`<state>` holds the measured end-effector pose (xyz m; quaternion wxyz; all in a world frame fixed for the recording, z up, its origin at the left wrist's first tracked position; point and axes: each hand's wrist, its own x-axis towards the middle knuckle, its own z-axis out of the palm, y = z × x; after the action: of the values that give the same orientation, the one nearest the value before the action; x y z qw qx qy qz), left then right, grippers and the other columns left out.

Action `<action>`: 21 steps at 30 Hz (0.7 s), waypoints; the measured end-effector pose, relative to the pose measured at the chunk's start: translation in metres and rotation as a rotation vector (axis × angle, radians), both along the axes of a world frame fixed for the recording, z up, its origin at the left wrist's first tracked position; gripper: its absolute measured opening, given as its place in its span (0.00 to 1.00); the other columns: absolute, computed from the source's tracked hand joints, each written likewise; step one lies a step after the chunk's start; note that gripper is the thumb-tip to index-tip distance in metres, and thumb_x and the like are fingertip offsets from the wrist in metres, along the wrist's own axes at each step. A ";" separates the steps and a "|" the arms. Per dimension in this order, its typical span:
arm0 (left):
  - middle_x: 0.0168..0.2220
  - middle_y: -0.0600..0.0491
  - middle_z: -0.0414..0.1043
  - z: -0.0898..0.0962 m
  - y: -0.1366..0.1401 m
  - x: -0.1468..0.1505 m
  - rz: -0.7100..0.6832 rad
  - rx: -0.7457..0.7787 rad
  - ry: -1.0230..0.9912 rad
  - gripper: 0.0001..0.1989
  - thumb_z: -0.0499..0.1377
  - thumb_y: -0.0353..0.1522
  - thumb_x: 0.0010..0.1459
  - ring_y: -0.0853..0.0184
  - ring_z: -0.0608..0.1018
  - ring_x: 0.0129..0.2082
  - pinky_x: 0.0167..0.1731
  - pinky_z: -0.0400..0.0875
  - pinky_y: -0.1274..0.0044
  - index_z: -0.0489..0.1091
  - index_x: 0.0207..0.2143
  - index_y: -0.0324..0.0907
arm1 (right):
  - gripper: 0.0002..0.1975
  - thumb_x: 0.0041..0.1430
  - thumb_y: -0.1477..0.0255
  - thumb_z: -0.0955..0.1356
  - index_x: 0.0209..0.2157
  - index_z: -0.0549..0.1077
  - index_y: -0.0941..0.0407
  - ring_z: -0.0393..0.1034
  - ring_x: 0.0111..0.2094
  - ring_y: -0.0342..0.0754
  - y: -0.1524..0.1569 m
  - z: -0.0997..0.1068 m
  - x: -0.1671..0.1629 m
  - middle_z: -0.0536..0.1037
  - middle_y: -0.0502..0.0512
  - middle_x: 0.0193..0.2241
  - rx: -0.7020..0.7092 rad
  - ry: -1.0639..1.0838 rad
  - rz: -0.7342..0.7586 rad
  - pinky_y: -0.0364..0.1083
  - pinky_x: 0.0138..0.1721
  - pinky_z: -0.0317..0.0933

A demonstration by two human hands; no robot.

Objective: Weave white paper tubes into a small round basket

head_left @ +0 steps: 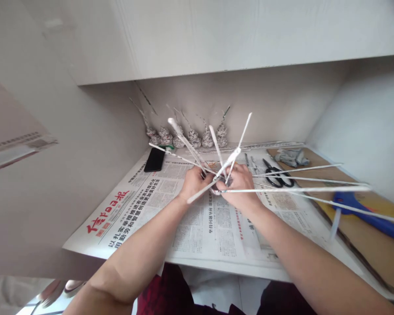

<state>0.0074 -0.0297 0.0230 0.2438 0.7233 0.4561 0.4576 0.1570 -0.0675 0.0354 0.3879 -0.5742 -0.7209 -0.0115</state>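
Through the head camera I find the nearest hard limit ahead of the fingers in the cupboard (226,37) overhead, its lower edge running across beyond the hands, with the back wall (265,105) set deeper beneath it; a pale side panel (114,131) stands well to the left of the fingers and a wall (361,113) well to their right. Toward the person, flat newspaper (188,232) stretches from below the fingers to the table's near edge, which gives me the most room. Left of the fingers lies a phone (155,159); farther ahead, a row of woven figures (194,139) stands along the back. Just right of the right fingers are black scissors (279,180), then cardboard (351,249) bearing a blue-handled tool (357,211). The bundle of white paper sticks (230,160) sits between the left hand (194,181) and the right hand (239,180), both with fingers curled in and pressed on its middle; I cannot tell which strand each fingertip pinches. It fans out rather than keeping one axis: four sticks point right, above the scissors and cardboard, others point ahead and left, and the thickest slants from near the left wrist to ahead of the right fingers
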 end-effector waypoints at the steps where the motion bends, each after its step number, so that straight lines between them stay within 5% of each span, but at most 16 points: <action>1: 0.23 0.55 0.70 -0.001 0.000 0.001 0.006 0.001 -0.012 0.06 0.58 0.34 0.51 0.71 0.69 0.24 0.27 0.62 0.80 0.68 0.27 0.40 | 0.06 0.50 0.68 0.67 0.28 0.74 0.55 0.64 0.41 0.55 0.000 0.001 0.001 0.74 0.56 0.33 0.013 0.037 -0.022 0.54 0.45 0.57; 10: 0.23 0.57 0.68 -0.002 0.000 0.002 -0.019 0.022 -0.028 0.06 0.57 0.34 0.53 0.73 0.67 0.24 0.27 0.61 0.81 0.65 0.26 0.41 | 0.19 0.53 0.54 0.66 0.32 0.74 0.56 0.69 0.31 0.49 0.008 0.007 0.011 0.76 0.54 0.27 -0.048 0.617 -0.063 0.47 0.35 0.62; 15: 0.22 0.57 0.66 -0.002 0.002 0.001 0.007 0.043 0.005 0.06 0.57 0.32 0.52 0.73 0.67 0.22 0.25 0.59 0.81 0.64 0.25 0.41 | 0.14 0.50 0.59 0.69 0.33 0.75 0.55 0.70 0.31 0.48 0.007 0.004 0.010 0.77 0.53 0.30 -0.042 0.440 -0.037 0.46 0.36 0.61; 21: 0.25 0.55 0.72 -0.004 0.004 0.000 0.013 -0.018 0.062 0.03 0.58 0.30 0.51 0.70 0.72 0.24 0.28 0.63 0.79 0.70 0.28 0.40 | 0.11 0.51 0.61 0.68 0.32 0.75 0.53 0.70 0.29 0.50 0.010 -0.004 0.012 0.77 0.52 0.26 -0.279 0.195 -0.034 0.46 0.31 0.59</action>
<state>0.0073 -0.0258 0.0188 0.2330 0.7319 0.4721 0.4326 0.1695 -0.0577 0.0319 0.3722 -0.6329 -0.6647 0.1377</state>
